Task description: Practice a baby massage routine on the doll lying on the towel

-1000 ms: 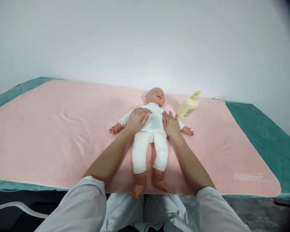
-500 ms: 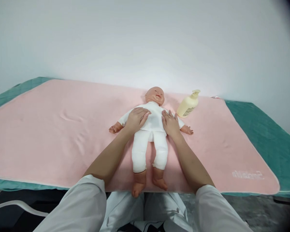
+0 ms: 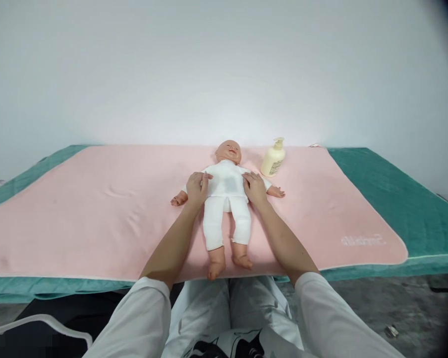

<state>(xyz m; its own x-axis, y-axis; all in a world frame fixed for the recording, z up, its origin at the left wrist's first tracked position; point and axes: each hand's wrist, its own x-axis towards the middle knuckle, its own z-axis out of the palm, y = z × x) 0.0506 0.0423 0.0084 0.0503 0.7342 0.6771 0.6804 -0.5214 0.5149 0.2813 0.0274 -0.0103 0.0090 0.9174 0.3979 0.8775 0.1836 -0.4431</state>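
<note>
A single camera on the person's head looks forward and down from the near side of the green bed, above the person's own legs. It sits near enough that both sleeves enter at the bottom edge; the doll lies mid-frame, farther off, and the pale wall behind fills the upper part.

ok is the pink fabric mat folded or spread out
Spread out: the pink fabric mat lies flat, slightly wrinkled, beneath the white-clothed baby doll.
</note>
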